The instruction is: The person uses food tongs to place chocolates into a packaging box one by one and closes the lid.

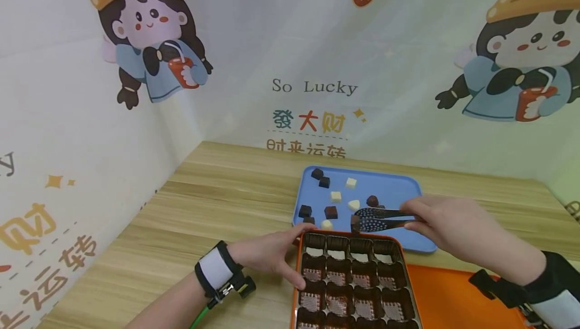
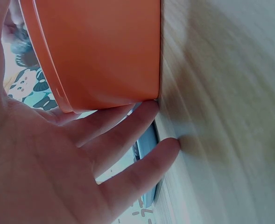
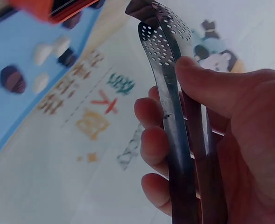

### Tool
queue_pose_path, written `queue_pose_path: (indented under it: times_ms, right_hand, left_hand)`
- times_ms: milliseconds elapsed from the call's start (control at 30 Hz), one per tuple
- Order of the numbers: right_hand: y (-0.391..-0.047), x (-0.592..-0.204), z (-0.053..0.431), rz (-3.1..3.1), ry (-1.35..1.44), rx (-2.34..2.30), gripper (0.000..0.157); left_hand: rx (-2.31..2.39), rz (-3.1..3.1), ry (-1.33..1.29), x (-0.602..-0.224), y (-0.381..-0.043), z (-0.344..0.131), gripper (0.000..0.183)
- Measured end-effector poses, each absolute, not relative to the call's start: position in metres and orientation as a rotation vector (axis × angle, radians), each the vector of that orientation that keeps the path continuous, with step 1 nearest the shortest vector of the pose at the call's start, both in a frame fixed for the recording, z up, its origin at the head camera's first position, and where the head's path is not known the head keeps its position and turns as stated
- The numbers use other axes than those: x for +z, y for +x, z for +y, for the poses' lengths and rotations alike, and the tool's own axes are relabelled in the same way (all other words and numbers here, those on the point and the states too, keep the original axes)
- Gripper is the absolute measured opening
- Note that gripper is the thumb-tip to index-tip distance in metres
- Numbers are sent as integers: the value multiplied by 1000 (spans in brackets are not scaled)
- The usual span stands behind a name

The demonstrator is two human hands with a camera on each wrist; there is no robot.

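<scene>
Chocolate point(image 1: 355, 224) between the tongs' point(image 1: 382, 220) tips, just beyond the box's point(image 2: 95, 56) far rim, before the blue tray point(image 1: 394, 183)! My right hand point(image 1: 446, 223) grips the tongs; my left hand point(image 1: 272, 253), fingers outstretched, steadies the box's left side.

Head camera: faces forward and down over the table point(image 1: 204, 208) to its back edge. Left wrist camera: close, rolled sideways, aimed along the orange box point(image 2: 100, 56). Right wrist camera: close to the tongs point(image 3: 173, 126), facing the backdrop point(image 3: 81, 191). Head and right wrist views share part of the blue tray point(image 1: 394, 185), apparently its far edge, blurred in the latter.
</scene>
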State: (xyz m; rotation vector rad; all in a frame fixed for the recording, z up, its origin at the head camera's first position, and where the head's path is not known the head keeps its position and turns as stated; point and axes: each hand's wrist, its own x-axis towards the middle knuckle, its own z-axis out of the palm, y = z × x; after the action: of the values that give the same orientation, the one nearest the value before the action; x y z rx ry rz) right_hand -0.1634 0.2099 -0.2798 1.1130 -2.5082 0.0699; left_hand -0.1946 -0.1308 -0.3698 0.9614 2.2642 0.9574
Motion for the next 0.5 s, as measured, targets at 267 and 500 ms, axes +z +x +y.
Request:
queue_pose_path:
  times_ms: [267,500]
  right_hand:
    - [-148,-276,165,-2435,1335,23,20]
    - [-147,-272,131,-2500,1418,-247,16]
  left_hand:
    - [987,2252,972,-369,-195,-131,99]
    - [1057,2190,1016,-371,-196,-131,97]
